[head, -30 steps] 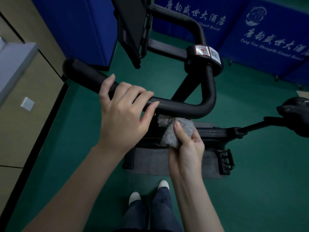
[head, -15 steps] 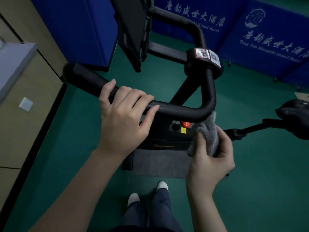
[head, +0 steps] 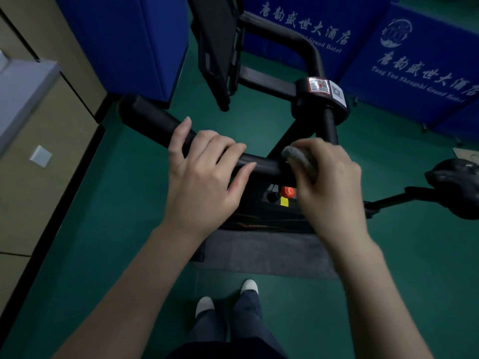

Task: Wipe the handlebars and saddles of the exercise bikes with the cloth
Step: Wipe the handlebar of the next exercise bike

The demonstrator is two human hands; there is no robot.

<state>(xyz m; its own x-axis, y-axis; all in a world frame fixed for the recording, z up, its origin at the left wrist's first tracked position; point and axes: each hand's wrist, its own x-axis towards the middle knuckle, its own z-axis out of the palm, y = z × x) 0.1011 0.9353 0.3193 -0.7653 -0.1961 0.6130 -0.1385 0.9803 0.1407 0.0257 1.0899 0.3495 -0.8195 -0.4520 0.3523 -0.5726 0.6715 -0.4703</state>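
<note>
Grey cloth (head: pixel 298 159) sits bunched inside the right grip (head: pixel 330 185), which grasps it with the fingers curled over the top of the black handlebar (head: pixel 153 123), at the point where the near bar turns into the bend. The cloth is pressed between palm and tube, and only its left edge shows. The left grip (head: pixel 204 182) clasps the same bar just beside the cloth, with the fingers draped over the near face and the thumb on the far side, steadying the frame.

Procedure for the step in hand, as judged from this view:
- Keep the cloth wrapped round as much of the tube as the fingers allow.
- Hold the pressure even and draw the cloth along the bend so that no strip is skipped.
- The section under the left grip probably needs its own pass. Shift that grip onto a wiped part first.
- The far loop of the bar lies away from the cloth, as does the saddle (head: pixel 456 187), well apart at the right edge.

Below the bar, a red knob (head: pixel 288 190) and a yellow label (head: pixel 284 202) show on the frame. Beneath them a grey mat (head: pixel 264 252) lies on the green floor (head: pixel 103 229).

Change against the earlier views:
- Half a second ago the right grip held the cloth beneath the bend.
- A second ago it held the cloth under the straight bar, close to the left grip.
- The cloth now lies over the top of the tube.
- The left grip holds the same place
</note>
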